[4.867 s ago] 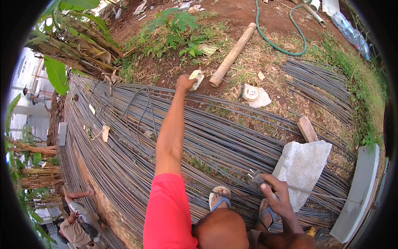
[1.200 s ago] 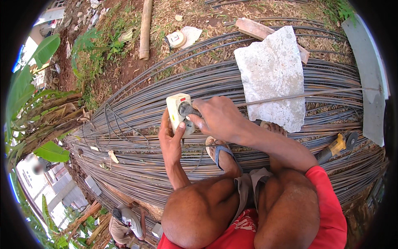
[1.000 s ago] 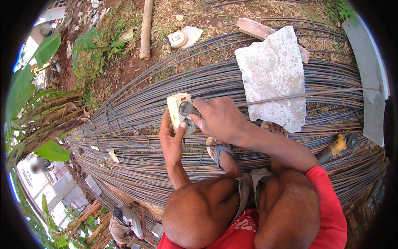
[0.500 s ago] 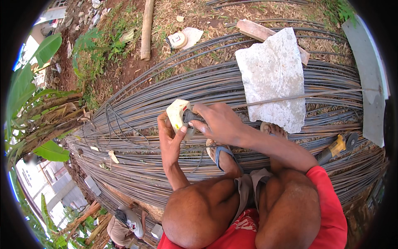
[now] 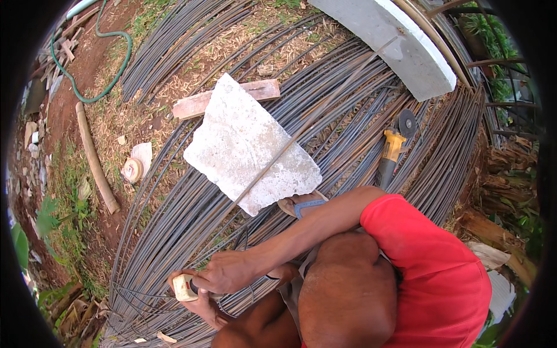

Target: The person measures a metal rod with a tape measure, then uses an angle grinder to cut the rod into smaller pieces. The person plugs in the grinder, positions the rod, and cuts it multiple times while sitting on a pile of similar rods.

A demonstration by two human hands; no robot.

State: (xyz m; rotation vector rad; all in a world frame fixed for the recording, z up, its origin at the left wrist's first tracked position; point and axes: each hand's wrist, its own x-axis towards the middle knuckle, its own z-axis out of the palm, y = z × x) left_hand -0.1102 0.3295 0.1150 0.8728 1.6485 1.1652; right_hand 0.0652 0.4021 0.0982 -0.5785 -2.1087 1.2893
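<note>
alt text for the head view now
A person's right hand holds a dark plug at the cream plastic socket block in their left hand, above grey steel rods; a jagged white slab and yellow-black angle grinder lie nearby.

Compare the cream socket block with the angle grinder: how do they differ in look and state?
Support: the cream socket block is held in the left hand, the right hand at it; the angle grinder lies on the steel rods.
Colour: the socket block is cream; the grinder is yellow and dark.
Shape: the socket block is boxy; the grinder is long, with a round disc.
Shared: both appear over the rods.
</note>
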